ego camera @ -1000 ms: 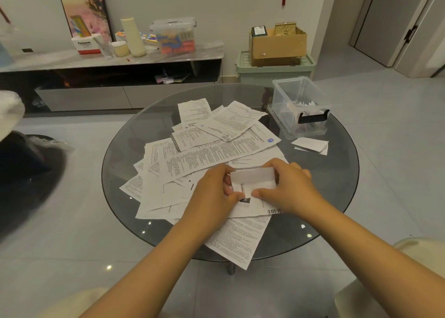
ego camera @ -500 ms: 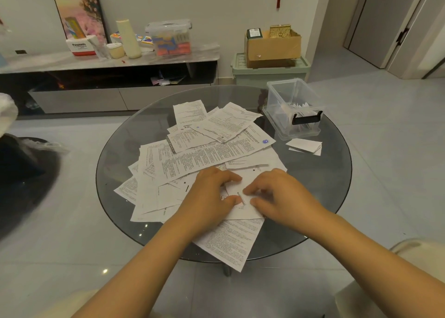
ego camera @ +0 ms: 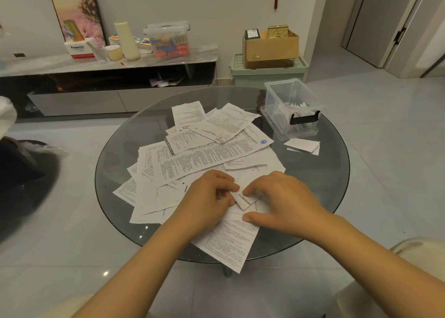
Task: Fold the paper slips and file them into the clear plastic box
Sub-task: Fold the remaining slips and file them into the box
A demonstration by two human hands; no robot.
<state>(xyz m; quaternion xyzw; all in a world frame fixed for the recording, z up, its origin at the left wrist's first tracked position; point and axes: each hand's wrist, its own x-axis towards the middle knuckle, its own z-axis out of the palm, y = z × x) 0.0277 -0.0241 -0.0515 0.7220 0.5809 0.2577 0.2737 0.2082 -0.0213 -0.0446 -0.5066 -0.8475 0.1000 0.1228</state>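
The slip point(ego camera: 243, 201), lifted a second ago, now lies pressed on the pile, both hands point(ego camera: 207, 197) point(ego camera: 281, 197) pinching it in their grip; crease it firmly, edges aligned.

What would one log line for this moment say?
step: folding | left hand: pinches slip | right hand: presses slip | under: paper pile on table | box: holds some slips, open

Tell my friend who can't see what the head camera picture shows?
Two hands, left hand and right hand, fold a small slip over a pile of papers on a round glass table. A clear box holding folded slips stands at the table's far right.
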